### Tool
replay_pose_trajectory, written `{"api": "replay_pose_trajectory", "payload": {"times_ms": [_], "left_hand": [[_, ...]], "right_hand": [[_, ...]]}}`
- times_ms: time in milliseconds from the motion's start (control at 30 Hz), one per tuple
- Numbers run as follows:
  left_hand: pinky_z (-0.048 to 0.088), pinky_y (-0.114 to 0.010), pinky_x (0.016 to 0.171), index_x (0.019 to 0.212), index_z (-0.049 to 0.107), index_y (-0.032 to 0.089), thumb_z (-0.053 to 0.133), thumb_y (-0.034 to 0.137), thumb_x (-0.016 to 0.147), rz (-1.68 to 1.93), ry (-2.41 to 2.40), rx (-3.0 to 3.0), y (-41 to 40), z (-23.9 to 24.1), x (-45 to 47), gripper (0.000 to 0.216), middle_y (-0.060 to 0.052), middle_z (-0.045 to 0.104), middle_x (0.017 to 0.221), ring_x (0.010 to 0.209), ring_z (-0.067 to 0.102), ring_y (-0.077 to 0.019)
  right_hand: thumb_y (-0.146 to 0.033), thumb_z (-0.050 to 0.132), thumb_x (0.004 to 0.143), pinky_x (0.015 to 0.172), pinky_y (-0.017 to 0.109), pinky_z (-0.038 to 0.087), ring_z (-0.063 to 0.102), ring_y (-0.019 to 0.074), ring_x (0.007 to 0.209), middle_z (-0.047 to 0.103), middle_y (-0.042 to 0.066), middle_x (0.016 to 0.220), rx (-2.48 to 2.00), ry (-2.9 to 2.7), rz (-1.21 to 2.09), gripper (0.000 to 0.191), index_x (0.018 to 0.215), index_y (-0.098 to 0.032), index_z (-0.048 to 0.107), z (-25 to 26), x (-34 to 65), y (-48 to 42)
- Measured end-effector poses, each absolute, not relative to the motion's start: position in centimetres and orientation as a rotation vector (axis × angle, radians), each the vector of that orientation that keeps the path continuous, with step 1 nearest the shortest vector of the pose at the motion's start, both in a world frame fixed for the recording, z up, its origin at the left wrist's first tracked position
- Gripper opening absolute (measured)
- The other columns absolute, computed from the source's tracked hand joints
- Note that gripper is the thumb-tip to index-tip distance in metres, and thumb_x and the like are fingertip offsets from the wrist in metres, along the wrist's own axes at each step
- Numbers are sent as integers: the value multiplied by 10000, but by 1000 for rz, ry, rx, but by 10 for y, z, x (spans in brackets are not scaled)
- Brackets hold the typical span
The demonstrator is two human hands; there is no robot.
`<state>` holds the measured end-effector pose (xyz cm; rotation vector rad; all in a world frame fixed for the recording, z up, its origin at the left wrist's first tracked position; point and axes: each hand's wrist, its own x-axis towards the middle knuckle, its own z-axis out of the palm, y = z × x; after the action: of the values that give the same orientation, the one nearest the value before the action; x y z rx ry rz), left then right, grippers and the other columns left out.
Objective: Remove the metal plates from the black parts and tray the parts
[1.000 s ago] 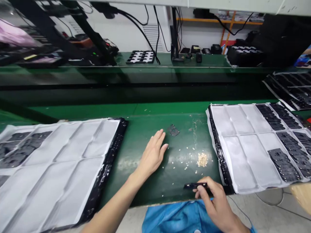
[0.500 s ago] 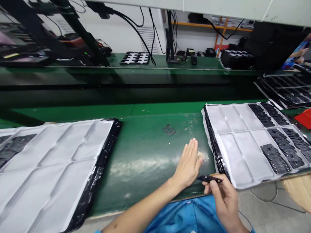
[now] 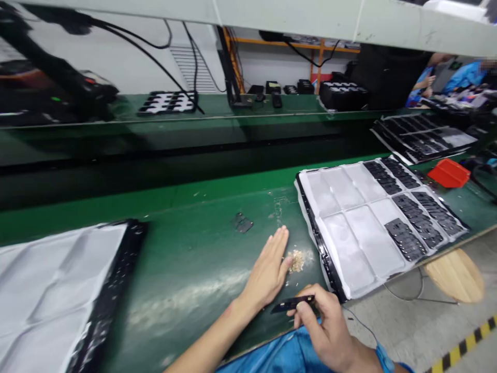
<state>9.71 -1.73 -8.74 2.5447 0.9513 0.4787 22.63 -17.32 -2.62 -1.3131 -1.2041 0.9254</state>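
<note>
My left hand (image 3: 267, 269) lies flat on the green tabletop, its fingers stretched out and close together. Right beside its thumb is a small heap of tiny gold-coloured pieces (image 3: 296, 260), with a few scattered around it. My right hand (image 3: 326, 324), near the table's front edge, pinches a thin flat black part (image 3: 289, 304) between thumb and fingers. That part's tapered end points left, below the left wrist, and small bright spots show on it. Farther back, a dark flat plate (image 3: 243, 223) lies alone on the tabletop.
On the right, a white-lined tray (image 3: 345, 228) has several rows of black plates (image 3: 406, 239) in its right-hand compartments. Another white-lined tray (image 3: 58, 290) stands at left. A red scoop-like bin (image 3: 449, 173) and a wooden stool (image 3: 456, 274) are at right. Co-workers in blue sit at the far right.
The view has swung right, so the scene sits farther left. The heap beside my left thumb is more fully uncovered. My right hand keeps its pinch on the black part.
</note>
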Motion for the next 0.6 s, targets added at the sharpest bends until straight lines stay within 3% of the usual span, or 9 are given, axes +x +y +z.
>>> {"api": "replay_pose_trajectory", "payload": {"times_ms": [133,233,300,367,433,500,600], "left_hand": [[236,-548,1319,1676,244,180,338,347,1097,437,786,2430,-8,-81,94,610,-159,330,1718,1596,294,-264],[269,-502,1313,1641,339,193,312,416,1107,510,771,2223,-16,-68,78,580,-143,344,1718,1595,308,-252],[329,-495,1286,1576,444,171,276,482,1110,670,875,2022,-27,-52,62,585,-167,443,1663,1555,396,-273],[458,-478,1192,1478,544,158,248,530,1109,771,918,1831,-39,-33,46,602,-184,626,1490,1387,596,-283],[593,-400,974,1322,645,164,334,568,1092,749,890,1712,-50,-17,32,559,-142,775,1161,1054,745,-254],[599,-306,734,1064,706,179,480,573,1053,694,866,1652,-59,-5,23,455,-68,758,851,758,722,-203],[523,-245,583,802,642,197,563,520,1028,704,890,1585,-68,-1,17,402,-19,677,691,592,635,-152]], "right_hand": [[-443,501,1086,685,279,570,731,176,653,742,33,729,-1324,-1145,913,298,984,-199,638,-23,222,-166],[-481,524,1076,610,260,556,716,161,590,749,37,733,-1315,-1041,965,319,1016,-185,627,-23,216,-161],[-502,553,1061,564,249,531,692,156,550,720,21,667,-1319,-977,996,335,1000,-179,617,-23,212,-157],[-520,583,1042,540,243,509,664,153,520,687,3,603,-1329,-939,1035,350,978,-177,615,-20,208,-151],[-534,606,1024,537,244,501,645,150,510,667,-8,579,-1334,-933,1076,365,951,-177,621,-14,202,-145],[-532,621,1013,553,247,507,640,146,526,654,-11,599,-1332,-960,1093,367,918,-177,632,-7,196,-140],[-495,630,1014,593,251,509,629,139,571,628,-16,653,-1322,-1028,1062,332,932,-174,659,1,186,-134]]}}
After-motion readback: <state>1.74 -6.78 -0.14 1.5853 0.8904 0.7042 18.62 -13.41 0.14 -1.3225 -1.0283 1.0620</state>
